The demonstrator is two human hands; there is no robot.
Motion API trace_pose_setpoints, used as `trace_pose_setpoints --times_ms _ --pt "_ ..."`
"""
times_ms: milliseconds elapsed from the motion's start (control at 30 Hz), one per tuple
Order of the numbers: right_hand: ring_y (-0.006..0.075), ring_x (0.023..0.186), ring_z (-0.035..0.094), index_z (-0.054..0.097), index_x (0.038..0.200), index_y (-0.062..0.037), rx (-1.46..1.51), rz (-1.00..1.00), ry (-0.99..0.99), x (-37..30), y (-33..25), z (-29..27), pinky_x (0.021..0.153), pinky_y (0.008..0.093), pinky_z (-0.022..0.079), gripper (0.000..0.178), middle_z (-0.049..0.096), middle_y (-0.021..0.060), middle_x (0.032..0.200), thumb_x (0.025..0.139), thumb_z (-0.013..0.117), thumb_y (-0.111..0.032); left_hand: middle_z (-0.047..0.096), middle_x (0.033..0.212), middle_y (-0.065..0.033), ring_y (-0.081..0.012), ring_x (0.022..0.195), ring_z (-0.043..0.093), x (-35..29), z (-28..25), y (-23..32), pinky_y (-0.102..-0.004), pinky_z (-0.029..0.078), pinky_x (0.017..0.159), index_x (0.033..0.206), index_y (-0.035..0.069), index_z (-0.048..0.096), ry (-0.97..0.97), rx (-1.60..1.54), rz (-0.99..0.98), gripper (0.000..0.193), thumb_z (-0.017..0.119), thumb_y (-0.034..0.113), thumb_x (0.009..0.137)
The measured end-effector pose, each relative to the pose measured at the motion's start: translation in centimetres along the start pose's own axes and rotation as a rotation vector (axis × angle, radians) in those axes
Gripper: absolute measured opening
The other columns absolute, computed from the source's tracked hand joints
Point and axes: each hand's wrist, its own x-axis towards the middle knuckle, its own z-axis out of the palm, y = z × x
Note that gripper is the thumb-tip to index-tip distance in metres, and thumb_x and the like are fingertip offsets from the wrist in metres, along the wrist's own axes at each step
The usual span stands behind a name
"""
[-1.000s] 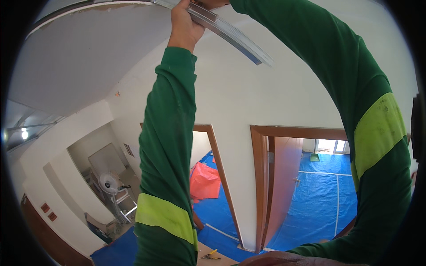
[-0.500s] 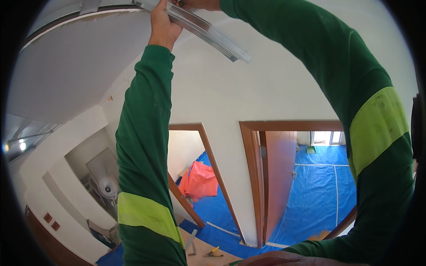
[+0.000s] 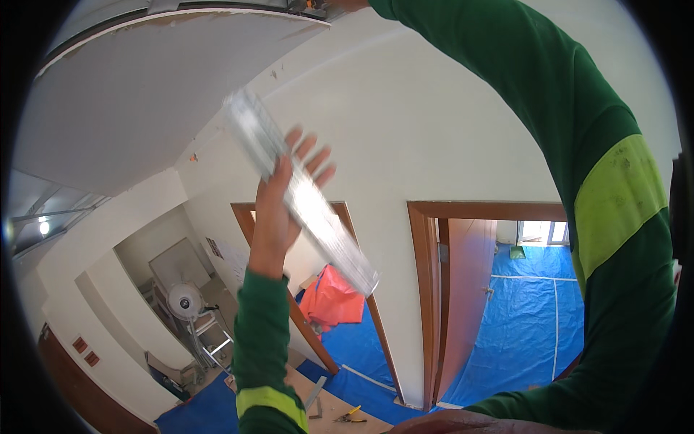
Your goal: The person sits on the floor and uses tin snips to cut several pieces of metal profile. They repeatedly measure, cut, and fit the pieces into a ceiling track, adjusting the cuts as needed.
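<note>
A short silvery metal channel (image 3: 314, 206) lies slantwise across the palm of my left hand (image 3: 273, 210), blurred by motion. The left thumb rests against its near side, while the fingers stretch out loosely beyond the other edge. My right hand (image 3: 348, 4) is up at the top edge of the picture, mostly cut off, with its fingers hidden. Beside it, at the end of the dark ceiling-edge rail (image 3: 217, 9), is a small orange and black thing (image 3: 312, 7) I cannot make out.
Below me, yellow-handled pliers (image 3: 352, 414) and metal offcuts (image 3: 315, 393) lie on a brown board (image 3: 334, 405). Blue sheeting (image 3: 517, 318) covers the floor through two brown-framed doorways. A fan (image 3: 185, 300) and a stepladder (image 3: 211, 333) stand at left. A red-orange sheet (image 3: 332, 296) lies beyond the nearer doorway.
My left hand has come down from the ceiling edge with the metal channel, its fingers now loosened. The right hand stays high by the ceiling, shifted slightly right.
</note>
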Motion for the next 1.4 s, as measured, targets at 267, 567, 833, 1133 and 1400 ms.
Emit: trace_pose_setpoints --times_ms 267,567,833,1133,1400 --pt "0.0420 0.116 0.075 0.076 0.135 -0.0081 0.182 -0.032 -0.156 -0.9 1.5 -2.4 0.101 0.0569 0.059 0.042 0.079 0.0210 0.128 0.101 0.073 -0.032 0.041 0.175 -0.0254 -0.0459 0.162 0.042 -19.2 -6.0 -0.5 -0.0619 0.044 0.129 0.172 -0.007 0.031 0.301 0.122 -0.252 0.074 0.063 0.030 0.116" --pt "0.0409 0.116 0.077 0.080 0.131 -0.0093 0.205 0.067 -0.211 0.1 1.2 -1.8 0.099 0.0564 0.060 0.046 0.080 0.0215 0.127 0.096 0.073 -0.038 0.045 0.170 -0.0296 -0.0463 0.158 0.048 -28.7 -7.9 -1.6 -0.0605 0.048 0.126 0.169 -0.009 0.033 0.465 0.162 -0.483 0.079 0.067 0.035 0.114" --pt "0.0387 0.140 0.060 0.079 0.132 -0.0076 -0.060 0.177 0.351 -1.1 0.7 3.2 0.115 0.0656 0.041 0.043 0.062 0.0180 0.150 0.106 0.064 -0.038 0.054 0.163 -0.0279 -0.0418 0.154 0.053 -35.4 -4.2 -1.7 -0.0620 0.053 0.121 0.166 -0.007 0.038 0.475 0.069 -0.622 0.066 0.064 0.026 0.116" --pt "0.0440 0.136 0.064 0.079 0.137 -0.0085 0.226 0.249 -0.149 -5.7 -0.1 2.0 0.108 0.0606 0.051 0.044 0.074 0.0216 0.142 0.098 0.062 -0.020 0.052 0.162 -0.0309 -0.0415 0.156 0.050 -44.9 -3.7 -0.5 -0.0637 0.051 0.122 0.169 -0.007 0.031 0.687 0.020 -0.755 0.074 0.066 0.028 0.115" --pt "0.0422 0.111 0.077 0.084 0.122 -0.0052 0.340 0.299 -0.147 -1.2 -0.9 8.7 0.094 0.0540 0.061 0.035 0.082 0.0218 0.120 0.094 0.064 -0.015 0.054 0.160 -0.0303 -0.0410 0.153 0.051 -49.6 -4.2 -1.1 -0.0630 0.052 0.121 0.168 -0.007 0.031 0.783 0.037 -0.803 0.073 0.066 0.028 0.115"
